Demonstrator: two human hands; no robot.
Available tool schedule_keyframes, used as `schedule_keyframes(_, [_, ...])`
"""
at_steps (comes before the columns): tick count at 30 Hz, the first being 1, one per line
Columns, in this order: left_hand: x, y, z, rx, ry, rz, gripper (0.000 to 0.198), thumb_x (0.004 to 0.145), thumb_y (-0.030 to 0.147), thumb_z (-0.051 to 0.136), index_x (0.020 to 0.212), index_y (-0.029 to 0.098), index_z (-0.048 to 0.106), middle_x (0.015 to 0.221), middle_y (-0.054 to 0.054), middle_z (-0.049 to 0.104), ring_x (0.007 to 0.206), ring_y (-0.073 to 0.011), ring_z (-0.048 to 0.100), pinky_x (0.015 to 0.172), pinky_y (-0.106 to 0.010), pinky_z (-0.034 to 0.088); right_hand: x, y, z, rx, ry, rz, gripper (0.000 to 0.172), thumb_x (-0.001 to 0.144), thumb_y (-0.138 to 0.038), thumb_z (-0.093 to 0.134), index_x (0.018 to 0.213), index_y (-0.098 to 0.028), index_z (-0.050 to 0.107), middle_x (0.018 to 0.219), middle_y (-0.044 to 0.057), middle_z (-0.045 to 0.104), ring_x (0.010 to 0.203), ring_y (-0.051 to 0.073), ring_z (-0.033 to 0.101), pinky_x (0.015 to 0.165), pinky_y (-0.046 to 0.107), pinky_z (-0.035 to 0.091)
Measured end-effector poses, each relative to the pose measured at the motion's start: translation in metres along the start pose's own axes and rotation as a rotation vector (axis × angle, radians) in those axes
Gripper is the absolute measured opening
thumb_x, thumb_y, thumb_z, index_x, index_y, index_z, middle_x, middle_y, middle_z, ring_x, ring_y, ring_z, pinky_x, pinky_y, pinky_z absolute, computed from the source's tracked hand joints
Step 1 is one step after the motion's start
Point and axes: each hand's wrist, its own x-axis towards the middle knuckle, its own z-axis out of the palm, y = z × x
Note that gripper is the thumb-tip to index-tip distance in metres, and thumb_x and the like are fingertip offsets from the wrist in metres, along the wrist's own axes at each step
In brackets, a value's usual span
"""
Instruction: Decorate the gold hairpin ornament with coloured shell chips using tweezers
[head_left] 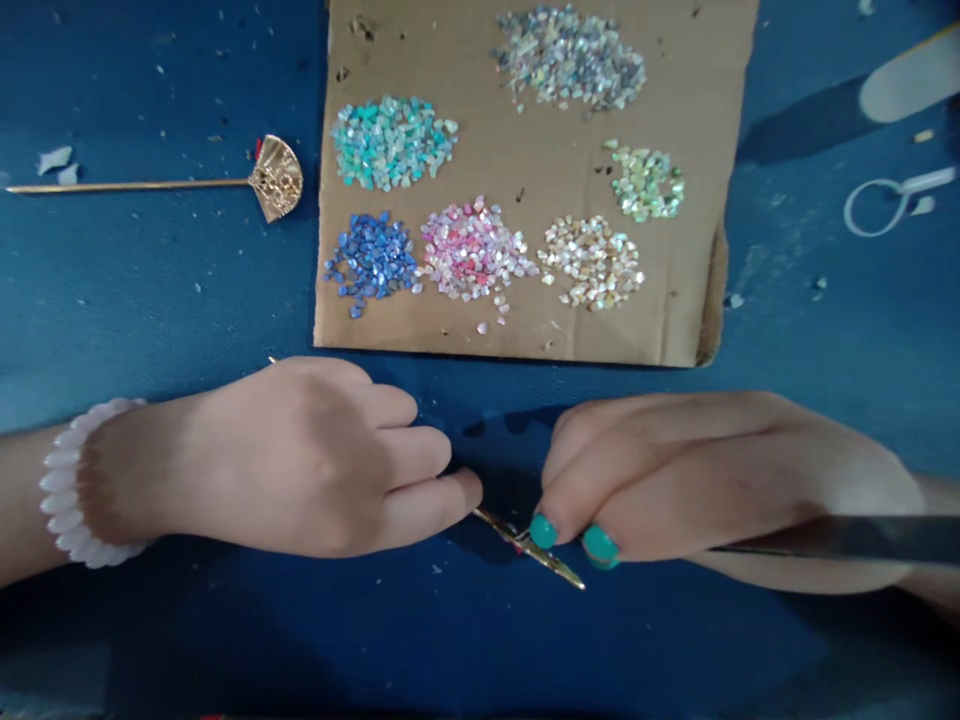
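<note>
Knuckles up, the left hand [330,465] is curled around the stem of a gold hairpin [551,565], clamped on it by the look of the folded fingers. From that fist the hairpin slants toward the person and to the right, so its head, seen nearly edge-on, lies in the gap between the hands, right by the fingertips of the right hand [697,470]. Two teal-nailed digits sit there slightly apart, one seemingly against the head; whether they pinch anything, I can't tell. A slim dark strip [840,537] runs back from that hand across its wrist. Just beyond both hands is a cardboard sheet [420,50], with blue chips [373,258], pink chips [474,245] and cream chips [592,262] in its nearer row. Off to its left, a fan-headed hairpin [277,180] rests on the blue table [150,320].
</note>
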Motion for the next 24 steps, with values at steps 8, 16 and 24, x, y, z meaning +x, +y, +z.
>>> schedule_keyframes(8, [-0.0007,-0.0004,0.0013,-0.005,0.0,-0.011,0.029,0.093,0.008,0.041,0.099,0.022,0.066,0.063,0.002,0.054,0.051,-0.0134,0.047,0.044,-0.032,0.032,0.0004,-0.0026,0.0023,-0.039,0.019,-0.024,0.016,0.096,-0.019,0.047,0.088,-0.011,0.059,0.088,0.012,0.07,0.091,0.012,0.066,0.081,0.026,0.056])
schedule_keyframes(16, [0.0001,0.0013,0.0004,-0.013,0.005,-0.018,0.035,0.095,0.006,0.036,0.098,0.021,0.067,0.063,0.002,0.053,0.051,-0.0145,0.047,0.042,-0.033,0.032,-0.0008,-0.0028,0.0012,-0.033,0.008,-0.039,0.01,0.093,-0.013,0.051,0.091,-0.008,0.059,0.088,0.014,0.07,0.094,0.013,0.065,0.085,0.026,0.056])
schedule_keyframes(24, [0.0002,0.0009,0.0014,0.001,0.012,-0.016,0.035,0.094,0.006,0.037,0.097,0.021,0.068,0.062,0.002,0.052,0.05,-0.0143,0.047,0.043,-0.033,0.031,-0.0012,0.0018,0.0062,-0.01,0.047,-0.062,0.012,0.093,-0.008,0.049,0.089,-0.005,0.06,0.086,0.016,0.069,0.095,0.013,0.064,0.085,0.025,0.056])
